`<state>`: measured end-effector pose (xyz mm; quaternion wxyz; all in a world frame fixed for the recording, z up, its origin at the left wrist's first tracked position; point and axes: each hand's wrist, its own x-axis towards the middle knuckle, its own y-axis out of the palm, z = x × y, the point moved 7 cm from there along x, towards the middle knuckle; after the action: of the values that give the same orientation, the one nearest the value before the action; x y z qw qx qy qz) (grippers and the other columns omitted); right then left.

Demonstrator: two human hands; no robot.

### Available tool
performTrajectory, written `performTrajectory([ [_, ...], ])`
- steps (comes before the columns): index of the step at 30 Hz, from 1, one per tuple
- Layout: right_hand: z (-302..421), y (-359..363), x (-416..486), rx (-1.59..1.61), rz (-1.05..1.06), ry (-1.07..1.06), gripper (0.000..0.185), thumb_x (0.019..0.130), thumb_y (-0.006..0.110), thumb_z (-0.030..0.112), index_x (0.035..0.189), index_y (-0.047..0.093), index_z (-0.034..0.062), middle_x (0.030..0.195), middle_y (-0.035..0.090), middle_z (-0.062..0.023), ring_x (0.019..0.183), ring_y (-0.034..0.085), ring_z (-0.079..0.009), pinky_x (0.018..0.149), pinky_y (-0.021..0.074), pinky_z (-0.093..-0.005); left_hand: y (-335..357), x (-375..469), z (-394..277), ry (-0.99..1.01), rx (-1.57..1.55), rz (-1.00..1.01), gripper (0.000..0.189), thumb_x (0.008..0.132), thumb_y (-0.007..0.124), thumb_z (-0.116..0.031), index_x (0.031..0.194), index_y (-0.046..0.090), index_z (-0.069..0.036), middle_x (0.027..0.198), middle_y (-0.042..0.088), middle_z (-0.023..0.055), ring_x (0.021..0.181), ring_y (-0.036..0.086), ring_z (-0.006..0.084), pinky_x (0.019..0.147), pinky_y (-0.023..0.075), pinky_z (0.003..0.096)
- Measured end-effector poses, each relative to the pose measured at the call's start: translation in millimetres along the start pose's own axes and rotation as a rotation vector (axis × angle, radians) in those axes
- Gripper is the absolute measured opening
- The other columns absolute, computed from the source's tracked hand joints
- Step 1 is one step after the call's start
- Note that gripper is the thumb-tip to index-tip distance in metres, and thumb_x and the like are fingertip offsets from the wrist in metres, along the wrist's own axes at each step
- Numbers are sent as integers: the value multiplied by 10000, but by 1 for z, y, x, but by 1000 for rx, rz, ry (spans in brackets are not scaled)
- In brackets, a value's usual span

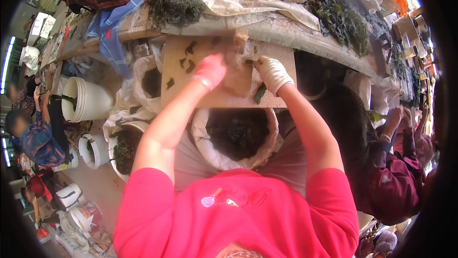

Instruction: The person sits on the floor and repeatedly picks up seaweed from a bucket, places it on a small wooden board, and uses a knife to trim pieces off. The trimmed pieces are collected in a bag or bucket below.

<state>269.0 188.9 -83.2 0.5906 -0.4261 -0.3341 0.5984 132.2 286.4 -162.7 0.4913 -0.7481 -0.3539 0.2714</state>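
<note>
A wooden board (175, 93) lies before me, with small dark pieces, seemingly seaweed (191, 47), on its left part. Over its middle is my left hand (211, 70) in a pink-red glove, blurred; whether it grips something I cannot tell. My right hand (273, 73), in a white ribbed glove, pinches a small dark strip (250, 61) between its fingertips. A blurred wooden block (241, 36) stands at the board's far edge, between the hands. A dark green piece of seaweed (260, 93) lies just below my right hand. Under the near edge sits a white-lined bucket (200, 132) holding dark material.
Beyond the board runs a long cloth-covered table (229, 25) bearing a dark tangled heap (177, 3) and leafy seaweed (338, 18). White buckets (86, 98) stand at the left. A co-worker in maroon (395, 186) is at the right; another in blue (41, 140) is far left.
</note>
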Motion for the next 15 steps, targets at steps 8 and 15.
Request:
performTrajectory([
  [8,-13,25,-59,1099,208,209,229,912,540,238,905,634,30,634,576,-22,541,538,-102,491,420,-240,-67,-100,-65,360,-178,-210,356,847,612,-276,1139,596,-72,1003,630,161,924,600,348,817,480,422],
  [15,41,37,-103,1694,355,133,387,918,522,384,985,620,15,682,571,-53,525,545,-144,508,419,-269,-102,-115,-107,507,-585,-222,174,880,587,-97,1042,622,-43,922,653,105,814,627,199,703,481,276],
])
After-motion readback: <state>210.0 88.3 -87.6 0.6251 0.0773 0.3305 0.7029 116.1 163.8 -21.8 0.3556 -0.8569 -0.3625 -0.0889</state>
